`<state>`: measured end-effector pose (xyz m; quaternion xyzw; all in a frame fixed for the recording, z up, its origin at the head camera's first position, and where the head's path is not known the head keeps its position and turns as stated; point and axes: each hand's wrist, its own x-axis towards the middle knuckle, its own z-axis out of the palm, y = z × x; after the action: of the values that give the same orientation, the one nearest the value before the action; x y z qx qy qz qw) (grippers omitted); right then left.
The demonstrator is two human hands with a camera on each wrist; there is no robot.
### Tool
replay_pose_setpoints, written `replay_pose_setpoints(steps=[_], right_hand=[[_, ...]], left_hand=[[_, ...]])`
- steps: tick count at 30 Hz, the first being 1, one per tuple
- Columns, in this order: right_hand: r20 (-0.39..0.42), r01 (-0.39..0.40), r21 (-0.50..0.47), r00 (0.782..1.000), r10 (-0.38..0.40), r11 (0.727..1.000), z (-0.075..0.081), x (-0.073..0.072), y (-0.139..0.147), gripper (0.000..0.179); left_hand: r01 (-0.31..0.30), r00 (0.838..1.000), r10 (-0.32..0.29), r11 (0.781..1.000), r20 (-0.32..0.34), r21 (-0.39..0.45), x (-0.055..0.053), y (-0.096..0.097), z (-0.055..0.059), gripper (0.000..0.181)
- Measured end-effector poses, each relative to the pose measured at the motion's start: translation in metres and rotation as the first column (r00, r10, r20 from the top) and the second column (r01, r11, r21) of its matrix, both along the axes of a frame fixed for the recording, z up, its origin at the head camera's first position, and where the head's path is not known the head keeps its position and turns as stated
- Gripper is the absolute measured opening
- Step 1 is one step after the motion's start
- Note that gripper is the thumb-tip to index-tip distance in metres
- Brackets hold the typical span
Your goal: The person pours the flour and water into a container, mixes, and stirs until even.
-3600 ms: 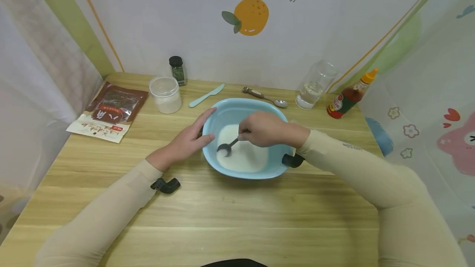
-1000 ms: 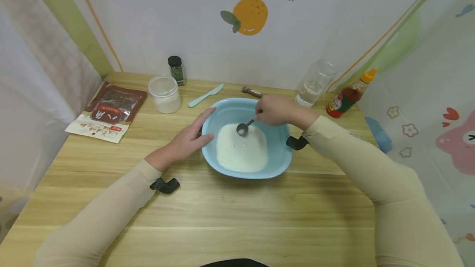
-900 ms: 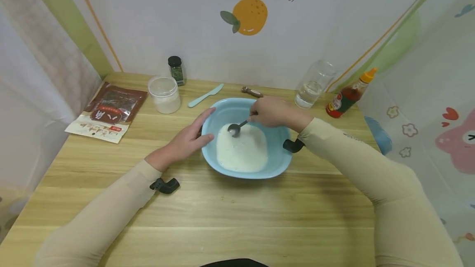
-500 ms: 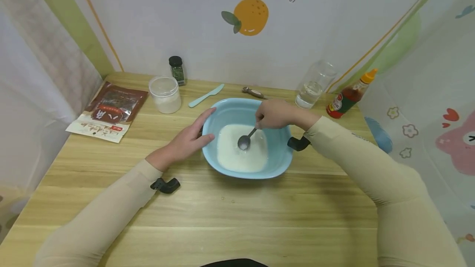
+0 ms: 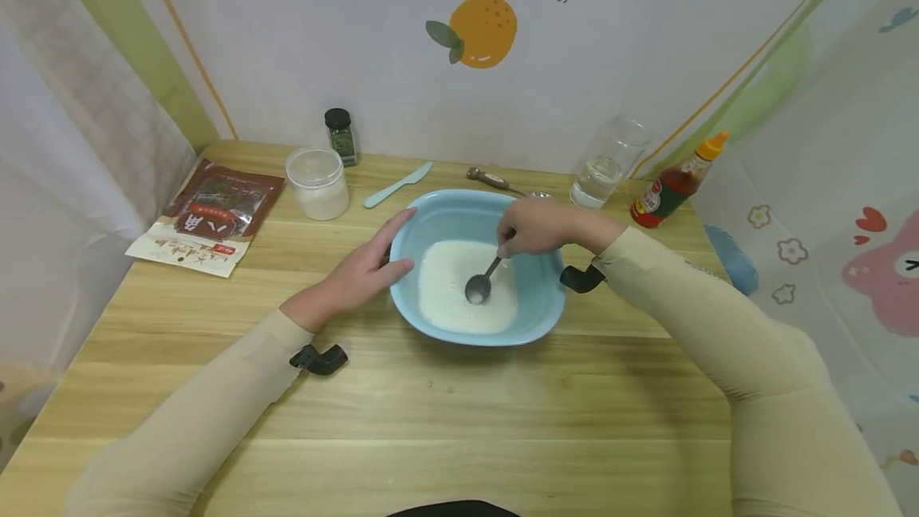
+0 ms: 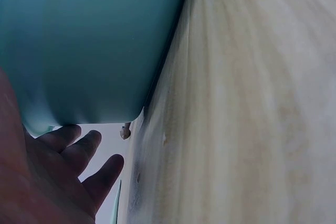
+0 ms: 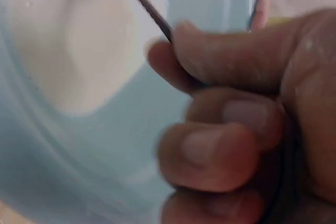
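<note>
A pale blue basin (image 5: 546, 317) sits on the wooden table, with a milky white liquid (image 5: 445, 309) covering its bottom. My right hand (image 5: 534, 226) is over the basin's far right side. Its thumb and index finger pinch the handle of a dark spoon (image 5: 477, 289), as the right wrist view also shows. The spoon's bowl is at the liquid and carries a little of it. At the basin's left rim rests my left hand (image 5: 359, 274), thumb over the edge. In the left wrist view its fingers (image 6: 79, 153) are spread and fairly straight beside the basin's outer wall.
Along the back stand a lidded jar of white powder (image 5: 319, 186), a herb jar (image 5: 341, 138), a glass of clear liquid (image 5: 601, 174) and a red sauce bottle (image 5: 668, 190). A light blue knife (image 5: 398, 185), a metal spoon (image 5: 491, 179) and a brown packet (image 5: 215, 218) lie there too.
My right hand has moved the dark spoon about in the basin, from the left and far side toward the middle of the liquid. The left hand has stayed at the rim.
</note>
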<state>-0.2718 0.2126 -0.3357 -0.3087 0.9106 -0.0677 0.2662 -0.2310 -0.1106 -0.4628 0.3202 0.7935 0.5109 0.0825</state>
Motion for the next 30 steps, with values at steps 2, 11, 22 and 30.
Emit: replay_pose_setpoints(steps=[2, 11, 22, 30], right_hand=[[-0.039, 0.042, -0.024, 0.998, -0.043, 0.999, 0.0014, -0.0003, 0.0008, 0.019], [-0.008, 0.038, 0.003, 0.999, -0.037, 0.999, -0.0005, 0.0011, 0.0021, 0.019], [0.014, 0.021, -0.027, 1.000, -0.021, 0.999, -0.0045, 0.0002, 0.0045, 0.019], [0.090, -0.008, 0.003, 0.996, 0.008, 1.000, -0.0005, 0.0041, 0.0046, 0.019]], left_hand=[[0.001, 1.000, -0.001, 1.000, -0.003, -0.001, -0.0003, -0.0001, -0.0003, 0.080], [0.006, 1.000, -0.006, 1.000, -0.015, 0.001, -0.0021, 0.0004, -0.0017, 0.080], [0.012, 1.000, -0.012, 1.000, -0.003, 0.005, -0.0026, 0.0007, -0.0015, 0.080], [0.017, 1.000, -0.017, 1.000, 0.013, 0.017, -0.0016, 0.0009, -0.0018, 0.079]])
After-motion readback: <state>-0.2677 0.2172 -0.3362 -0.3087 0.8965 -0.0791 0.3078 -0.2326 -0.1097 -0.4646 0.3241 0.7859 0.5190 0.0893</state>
